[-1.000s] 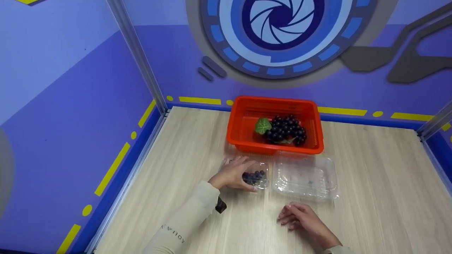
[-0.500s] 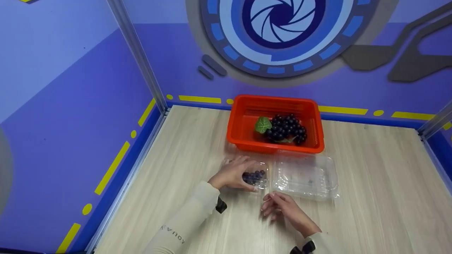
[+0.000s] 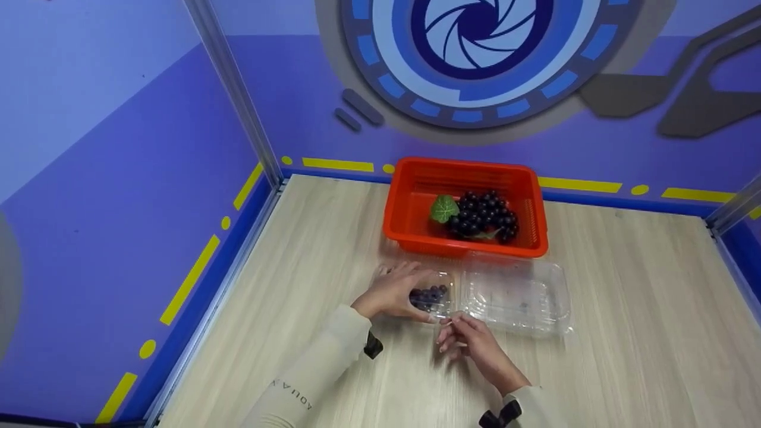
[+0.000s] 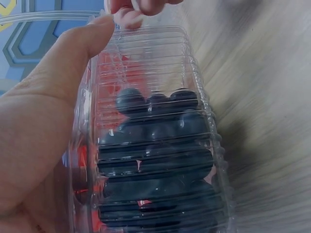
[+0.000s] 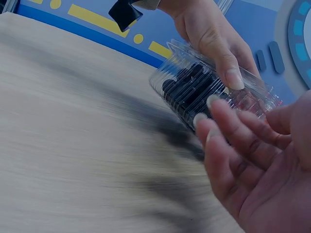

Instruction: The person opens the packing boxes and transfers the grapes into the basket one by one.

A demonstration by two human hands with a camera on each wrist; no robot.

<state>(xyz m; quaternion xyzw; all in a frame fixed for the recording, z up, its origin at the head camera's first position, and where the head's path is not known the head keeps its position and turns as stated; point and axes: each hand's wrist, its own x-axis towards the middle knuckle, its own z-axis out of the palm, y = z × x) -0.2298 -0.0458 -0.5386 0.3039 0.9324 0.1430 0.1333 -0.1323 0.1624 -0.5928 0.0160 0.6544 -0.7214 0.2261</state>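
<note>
A small clear plastic clamshell box [image 3: 445, 280] of dark round fruit [image 3: 429, 296] sits on the table. My left hand [image 3: 393, 293] grips it from above, fingers spread over the far side and thumb along the near edge. At its near right corner, my right hand [image 3: 472, 343] has thumb and index finger together at the lid's edge, the other fingers loosely bent. The right wrist view shows those fingertips overlapping the end of the box. Through the ribbed side wall [image 4: 146, 41], the left wrist view shows the fruit heaped inside.
A larger clear plastic container [image 3: 516, 291] lies just right of the box. Behind both stands a red basket [image 3: 410, 238] with a bunch of dark grapes [image 3: 484, 214] and a green leaf [image 3: 444, 208]. Blue printed panels [image 3: 333, 107] rise at the table's back and left.
My right hand has moved left and forward from the open table to the corner of the small box. My left hand has stayed on the box.
</note>
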